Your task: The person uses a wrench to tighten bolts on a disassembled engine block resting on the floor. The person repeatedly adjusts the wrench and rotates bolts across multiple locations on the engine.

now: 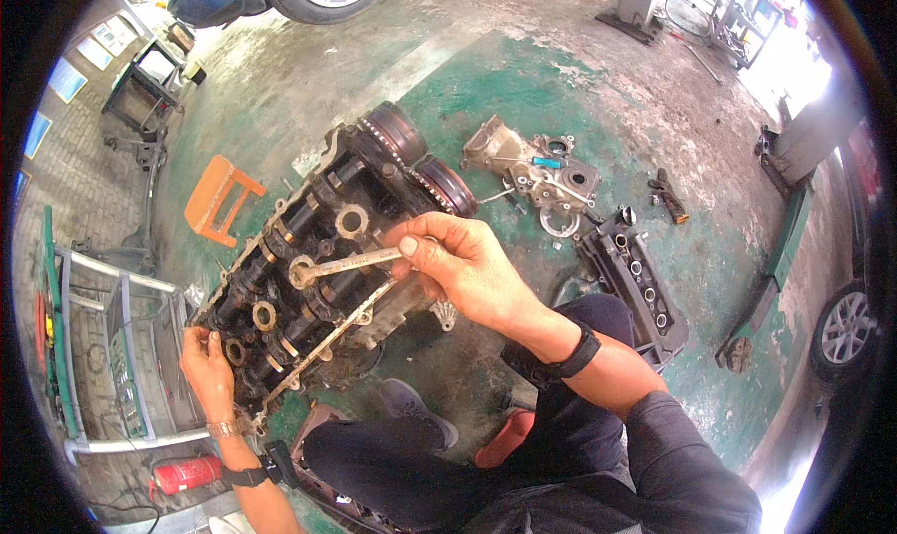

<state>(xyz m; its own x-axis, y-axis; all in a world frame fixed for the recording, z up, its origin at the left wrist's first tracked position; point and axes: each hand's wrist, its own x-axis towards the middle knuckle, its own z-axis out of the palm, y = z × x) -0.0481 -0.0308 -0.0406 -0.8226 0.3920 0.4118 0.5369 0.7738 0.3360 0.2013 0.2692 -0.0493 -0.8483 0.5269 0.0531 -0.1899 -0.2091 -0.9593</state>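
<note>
A dark, oily engine cylinder head (280, 244) with exposed camshafts lies in front of me, its two round cam gears (444, 186) at the far right end. My right hand (472, 268) pinches a metal combination wrench (360, 259) between thumb and fingers. The wrench's ring end reaches left over the middle of the head; whether it sits on a bolt I cannot tell. My left hand (207, 373) grips the near left end of the head, fingers curled over its edge and partly hidden.
To the right on the green floor lie a silver engine cover (509, 160) with a blue-handled tool (548, 162), a black valve cover (645, 286) and a dark hand tool (669, 198). An orange stool (220, 193) stands left, a red fire extinguisher (187, 475) lower left.
</note>
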